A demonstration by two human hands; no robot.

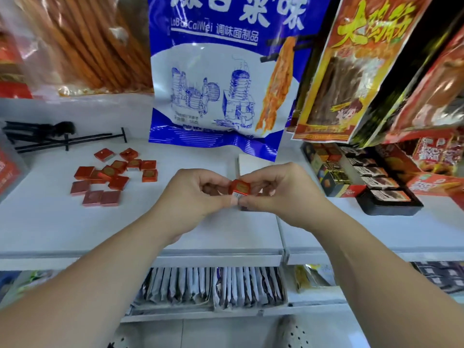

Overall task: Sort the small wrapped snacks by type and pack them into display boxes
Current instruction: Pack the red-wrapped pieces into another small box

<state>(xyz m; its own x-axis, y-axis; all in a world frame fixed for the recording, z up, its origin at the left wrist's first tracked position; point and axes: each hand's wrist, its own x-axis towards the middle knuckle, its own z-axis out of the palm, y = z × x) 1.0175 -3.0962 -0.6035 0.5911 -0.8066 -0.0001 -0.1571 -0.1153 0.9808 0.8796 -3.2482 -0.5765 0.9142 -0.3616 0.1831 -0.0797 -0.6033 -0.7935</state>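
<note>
While a red snack (238, 188) is pinched between left hand (193, 197) and right hand (281, 194) at centre, its label should be read, then matched to the display boxes (391, 209) at three o'clock or the pile (113, 174) at nine o'clock.

left hand (193, 197) bare | right hand (281, 194) bare | pale perforated clogs (292, 334)

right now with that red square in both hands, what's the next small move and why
Probably release with the right hand and let the left hand carry the red wrapped square to the matching pile of red squares on the shelf; the display boxes at right look filled with darker wrappers.
</note>
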